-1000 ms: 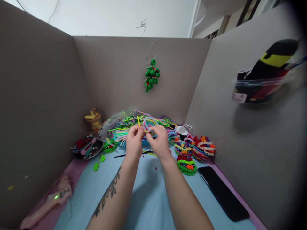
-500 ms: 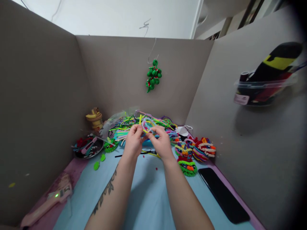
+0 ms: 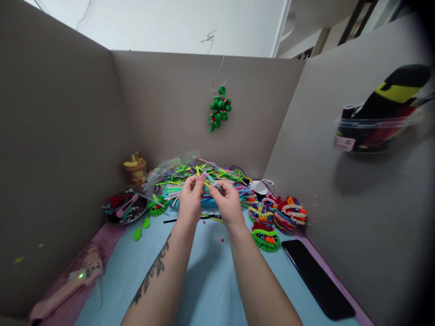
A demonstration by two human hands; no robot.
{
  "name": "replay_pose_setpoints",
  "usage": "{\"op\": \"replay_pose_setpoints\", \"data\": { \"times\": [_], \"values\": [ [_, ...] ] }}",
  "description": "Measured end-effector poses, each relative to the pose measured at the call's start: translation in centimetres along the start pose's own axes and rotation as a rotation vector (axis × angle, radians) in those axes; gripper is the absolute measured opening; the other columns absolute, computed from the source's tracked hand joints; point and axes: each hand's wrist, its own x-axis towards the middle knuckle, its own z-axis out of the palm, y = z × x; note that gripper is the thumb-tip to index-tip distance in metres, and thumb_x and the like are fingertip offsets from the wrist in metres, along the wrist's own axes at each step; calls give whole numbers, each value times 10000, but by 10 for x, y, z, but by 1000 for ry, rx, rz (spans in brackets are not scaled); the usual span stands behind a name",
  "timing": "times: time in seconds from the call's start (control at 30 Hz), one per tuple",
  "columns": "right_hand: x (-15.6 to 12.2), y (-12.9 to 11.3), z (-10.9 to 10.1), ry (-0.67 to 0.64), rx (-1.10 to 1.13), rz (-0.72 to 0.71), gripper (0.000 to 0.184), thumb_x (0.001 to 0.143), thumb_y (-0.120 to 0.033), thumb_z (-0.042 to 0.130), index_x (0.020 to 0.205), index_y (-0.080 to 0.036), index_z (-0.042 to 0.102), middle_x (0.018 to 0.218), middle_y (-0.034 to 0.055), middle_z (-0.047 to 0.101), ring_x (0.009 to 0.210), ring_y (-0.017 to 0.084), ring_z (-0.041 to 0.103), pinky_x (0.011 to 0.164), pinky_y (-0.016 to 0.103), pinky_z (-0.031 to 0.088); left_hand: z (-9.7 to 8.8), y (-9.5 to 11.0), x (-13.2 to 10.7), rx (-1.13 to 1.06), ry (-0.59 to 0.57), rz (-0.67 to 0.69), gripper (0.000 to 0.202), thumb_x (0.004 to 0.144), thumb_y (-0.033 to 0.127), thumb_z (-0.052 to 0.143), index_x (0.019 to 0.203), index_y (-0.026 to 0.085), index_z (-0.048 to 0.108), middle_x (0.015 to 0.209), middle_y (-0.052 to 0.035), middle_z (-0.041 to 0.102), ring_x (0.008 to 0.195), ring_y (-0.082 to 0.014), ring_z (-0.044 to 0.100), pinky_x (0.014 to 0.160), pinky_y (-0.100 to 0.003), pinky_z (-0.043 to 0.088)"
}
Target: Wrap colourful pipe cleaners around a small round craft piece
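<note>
Both hands are raised over the middle of the table and pinch a small bundle of bent pipe cleaners [image 3: 211, 180], light blue with yellow and pink. My left hand [image 3: 190, 198] grips the bundle between thumb and fingers, and a yellow end sticks up above it. Opposite, my right hand [image 3: 227, 201] pinches the light-blue part. The fingertips partly hide how the strands cross. Behind the hands lies a large heap of many-coloured pipe cleaners [image 3: 176, 189]. Under the wrists, a black stem [image 3: 170, 221] lies on the light-blue cloth [image 3: 204, 280].
Left are a metal bowl [image 3: 136, 213] of small parts, a green fuzzy piece [image 3: 158, 206] and a pink glue gun [image 3: 68, 285]. Right are colourful pipe-cleaner figures [image 3: 265, 237] and a black phone [image 3: 316, 278]. Grey panels surround the table; a green ornament [image 3: 220, 108] hangs behind.
The light-blue loop that stood open between the hands now looks flatter, a narrow bundle slanting between the fingers. Both hands stay nearly in place; the view has shifted slightly.
</note>
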Motion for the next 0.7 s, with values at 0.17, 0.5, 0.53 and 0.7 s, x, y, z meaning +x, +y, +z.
{"op": "replay_pose_setpoints", "data": {
  "times": [0.17,0.5,0.53,0.7],
  "values": [
    [3,-2,1,34,307,87,162,730,-331,659,733,-200,564,695,-39,534,641,111,486,636,234,405,1,3,-4,-171,-223,-216,383,747,409,674,1084,282,543,1044,-16,596,824,-134,569,623,-217,475],
    [8,-1,-5,90,308,183,198,676,-320,651,666,-185,507,625,-48,481,576,98,433,571,224,383,-5,-4,0,19,-148,6,522,662,230,760,1156,232,592,1035,-43,628,803,-119,576,690,-192,460],
    [7,0,-4,94,302,181,194,681,-324,646,674,-184,513,629,-45,488,579,99,436,573,225,386,-5,-4,0,33,-147,17,520,665,234,759,1158,232,594,1034,-43,631,787,-115,573,678,-188,457],
    [5,-2,-3,-31,202,126,171,696,-319,659,680,-177,565,674,-28,553,636,117,494,624,241,424,1,0,-4,-23,-146,-46,429,703,323,726,1100,232,590,952,-21,626,710,-101,559,571,-169,430]
  ]
}}
